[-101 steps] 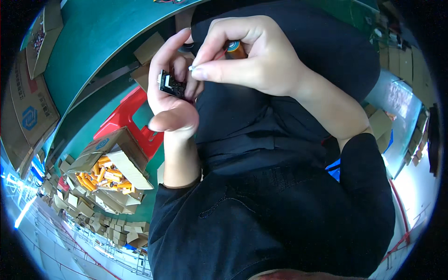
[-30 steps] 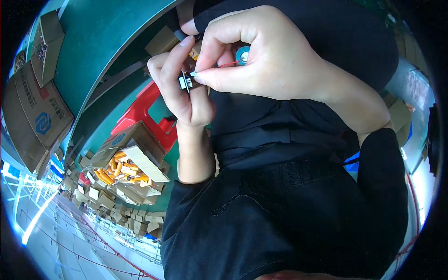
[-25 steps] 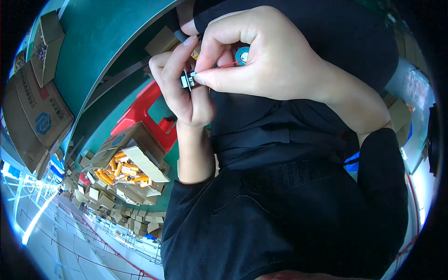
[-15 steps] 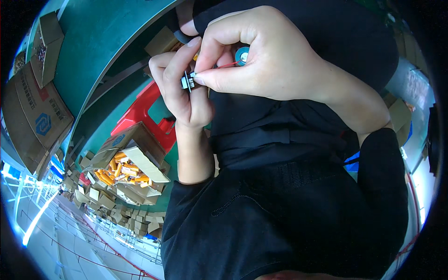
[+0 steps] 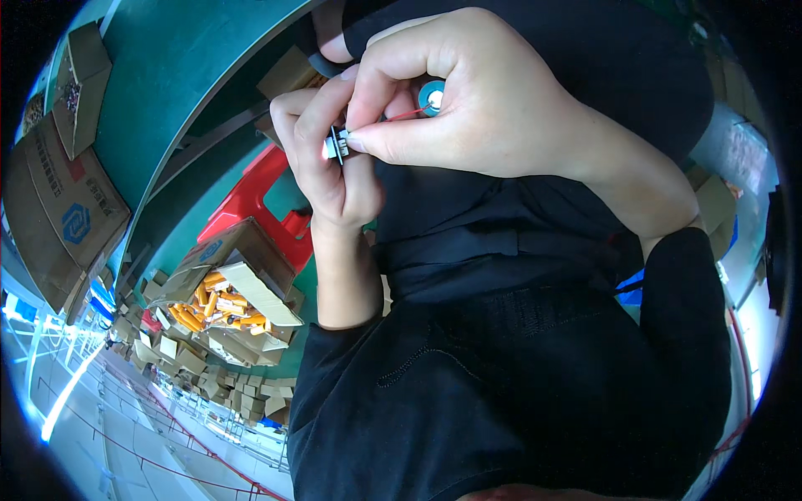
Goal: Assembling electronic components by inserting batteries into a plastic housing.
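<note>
My left hand (image 5: 322, 159) is closed around a small dark circuit board (image 5: 337, 146) with pale parts, held on edge between its fingers. A bright glow shows on the board's left side, against a finger. My right hand (image 5: 476, 100) pinches with thumb and forefinger at a small white connector (image 5: 346, 140) on the board's right side. From under the right hand a thin red wire (image 5: 407, 114) runs to the silvery end of a round battery cell (image 5: 432, 98) with a blue-green rim. The right hand hides most of that cell.
At left a green table (image 5: 184, 58) carries cardboard boxes (image 5: 67, 209). Below its edge, an open carton (image 5: 251, 284) of orange cylindrical pieces (image 5: 221, 305) stands by a red plastic stool (image 5: 259, 196). Many more boxes (image 5: 242, 397) are stacked farther off.
A bright glow has come on at the left side of the circuit board. Both hands keep nearly the same hold, with only slight shifts.
</note>
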A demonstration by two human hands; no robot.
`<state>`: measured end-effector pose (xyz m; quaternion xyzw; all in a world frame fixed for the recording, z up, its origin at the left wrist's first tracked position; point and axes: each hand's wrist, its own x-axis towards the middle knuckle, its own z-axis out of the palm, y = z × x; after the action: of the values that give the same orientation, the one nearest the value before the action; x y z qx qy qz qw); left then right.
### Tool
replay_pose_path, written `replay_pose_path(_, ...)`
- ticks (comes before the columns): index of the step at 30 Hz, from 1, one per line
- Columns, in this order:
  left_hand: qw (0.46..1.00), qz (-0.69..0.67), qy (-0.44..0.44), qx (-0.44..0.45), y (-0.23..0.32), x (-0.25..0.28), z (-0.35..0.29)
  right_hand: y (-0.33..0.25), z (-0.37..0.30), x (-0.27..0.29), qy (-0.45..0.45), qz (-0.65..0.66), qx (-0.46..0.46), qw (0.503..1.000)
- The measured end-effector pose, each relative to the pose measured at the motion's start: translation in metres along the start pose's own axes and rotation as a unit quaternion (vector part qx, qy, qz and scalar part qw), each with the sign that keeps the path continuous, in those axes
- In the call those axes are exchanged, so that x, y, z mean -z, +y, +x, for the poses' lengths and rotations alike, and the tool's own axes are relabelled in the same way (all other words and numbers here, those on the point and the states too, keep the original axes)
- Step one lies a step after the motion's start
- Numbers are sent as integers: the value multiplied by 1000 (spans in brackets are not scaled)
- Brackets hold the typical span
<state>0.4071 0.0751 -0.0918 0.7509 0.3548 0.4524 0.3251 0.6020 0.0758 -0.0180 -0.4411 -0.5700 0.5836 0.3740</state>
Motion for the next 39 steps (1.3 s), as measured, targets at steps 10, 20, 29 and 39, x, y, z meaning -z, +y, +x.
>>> replay_pose_path(10, 997, -47, -5, 63, 4, 1, 2, 4, 2, -1, 2, -19, -11, 1000)
replay_pose_path(20, 996, -64, 14, 56, 13, -10, 0, 16, -3, -6, 80, 27, 108, 991)
replay_pose_path(29, 999, 21, -45, 18, 12, 1, 1, 5, -8, 5, 68, -13, 161, 985)
replay_pose_path(39, 954, -234, 33, 185, 32, 8, 2, 28, 5, -11, -31, 168, 25, 985)
